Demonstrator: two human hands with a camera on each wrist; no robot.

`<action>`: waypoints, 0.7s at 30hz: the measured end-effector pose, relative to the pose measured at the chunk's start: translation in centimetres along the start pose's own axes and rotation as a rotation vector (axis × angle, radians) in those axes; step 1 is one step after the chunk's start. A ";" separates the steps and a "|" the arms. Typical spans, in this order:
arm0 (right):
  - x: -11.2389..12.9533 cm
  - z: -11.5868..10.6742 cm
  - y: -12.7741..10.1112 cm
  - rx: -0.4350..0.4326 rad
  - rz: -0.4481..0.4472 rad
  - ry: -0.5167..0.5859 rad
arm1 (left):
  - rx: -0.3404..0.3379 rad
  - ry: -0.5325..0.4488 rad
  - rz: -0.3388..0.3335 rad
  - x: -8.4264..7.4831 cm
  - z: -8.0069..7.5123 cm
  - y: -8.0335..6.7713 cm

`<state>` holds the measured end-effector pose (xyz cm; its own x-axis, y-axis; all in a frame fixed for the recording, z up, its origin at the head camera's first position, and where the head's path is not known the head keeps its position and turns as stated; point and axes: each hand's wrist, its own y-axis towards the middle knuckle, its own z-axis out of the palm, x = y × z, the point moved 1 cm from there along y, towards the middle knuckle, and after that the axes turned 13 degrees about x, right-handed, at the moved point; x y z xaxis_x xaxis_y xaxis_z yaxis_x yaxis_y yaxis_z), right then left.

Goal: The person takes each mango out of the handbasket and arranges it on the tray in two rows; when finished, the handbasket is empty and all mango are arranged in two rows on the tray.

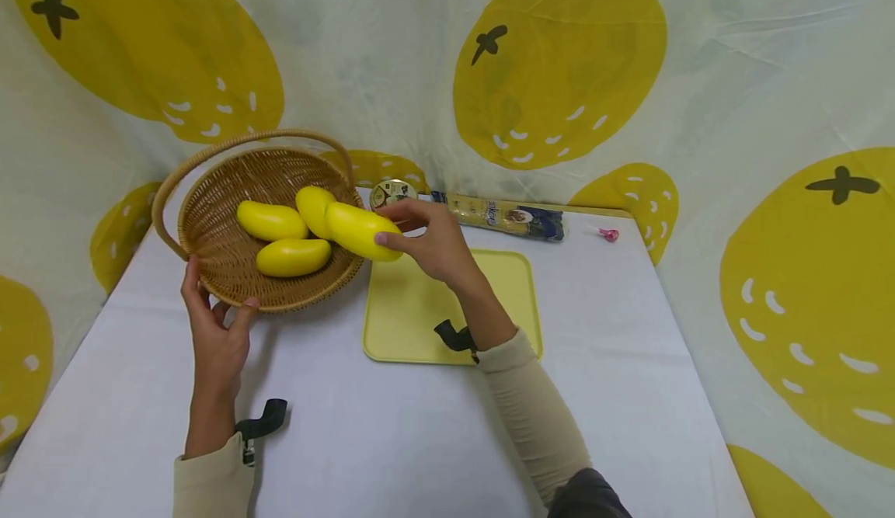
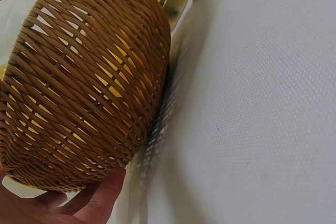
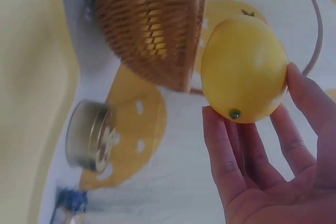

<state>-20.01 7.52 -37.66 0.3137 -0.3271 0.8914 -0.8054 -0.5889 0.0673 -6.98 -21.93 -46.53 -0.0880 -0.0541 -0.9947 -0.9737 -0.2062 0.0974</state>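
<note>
My left hand (image 1: 218,339) grips the near left rim of a brown wicker basket (image 1: 227,180), thumb at the rim and fingers underneath. In the left wrist view the basket (image 2: 79,87) leans up on its side, with yellow showing through the weave. My right hand (image 1: 440,242) holds a smooth yellow mango (image 1: 360,231) over the basket's right rim, between thumb and fingers. Seen from the right wrist, this mango (image 3: 244,66) has a small green spot at its end. Three more yellow mangoes (image 1: 273,221) lie inside the basket.
A pale yellow tray (image 1: 412,316) lies below my right wrist. Behind it are a round can (image 1: 394,192), a long packet of pasta (image 1: 503,217) and a small pink-wrapped candy (image 1: 609,234). A fruit-patterned curtain (image 1: 391,52) borders the white table.
</note>
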 end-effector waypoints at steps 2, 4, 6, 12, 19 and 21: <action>-0.6 -0.6 -0.4 -0.010 0.013 0.016 | 0.005 -0.004 0.002 -0.2 0.1 0.0; -1.3 -1.2 -0.8 -0.023 0.033 0.031 | 0.007 -0.009 0.003 -0.4 0.2 -0.1; -1.9 -1.8 -1.1 -0.035 0.051 0.046 | 0.007 -0.013 0.008 -0.8 0.3 -0.2; -3.6 -3.1 -2.1 -0.054 0.123 0.047 | 0.008 -0.010 0.004 -1.5 0.5 -0.4; -6.2 -3.5 -2.6 -0.054 0.195 0.092 | 0.010 -0.015 -0.012 -0.6 0.1 -0.1; -6.9 -3.4 -2.6 -0.050 0.223 0.110 | 0.009 -0.021 -0.011 -0.2 0.0 0.0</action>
<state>-21.81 13.82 -42.48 0.0708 -0.3606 0.9300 -0.8731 -0.4732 -0.1170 -6.92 -21.94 -46.32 -0.0812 -0.0314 -0.9962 -0.9765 -0.1979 0.0858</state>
